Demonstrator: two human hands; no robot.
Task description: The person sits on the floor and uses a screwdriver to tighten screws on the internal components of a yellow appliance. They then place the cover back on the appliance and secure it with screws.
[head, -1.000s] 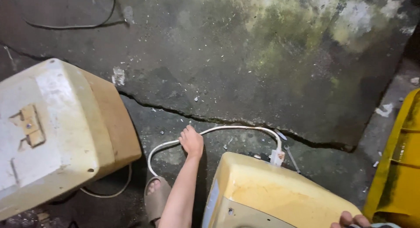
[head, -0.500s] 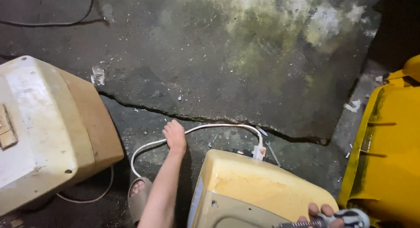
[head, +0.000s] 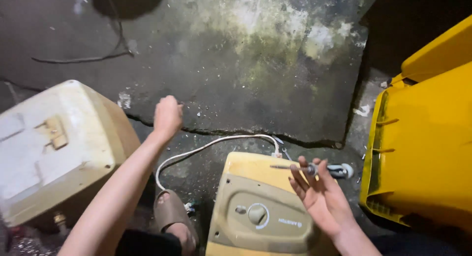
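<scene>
My left hand (head: 167, 116) is curled into a loose fist above the cracked concrete floor, just right of a large yellowed plastic casing (head: 59, 153); whether it holds something small is hidden. My right hand (head: 314, 189) is raised over a smaller yellowed water-heater unit (head: 260, 207) with a round dial, and its fingertips pinch a screwdriver (head: 314, 168) with a grey handle lying sideways. A white cord (head: 211, 145) loops from the unit's top across the floor toward my sandalled foot (head: 172, 216).
A yellow plastic bin (head: 423, 148) stands along the right side. The stained concrete slab (head: 255, 74) has a long crack and small debris. A dark cable (head: 83, 57) lies at the upper left.
The view has shifted. My left hand has lifted off the white cord and closed into a fist. My right hand has come up into view with the screwdriver over the unit.
</scene>
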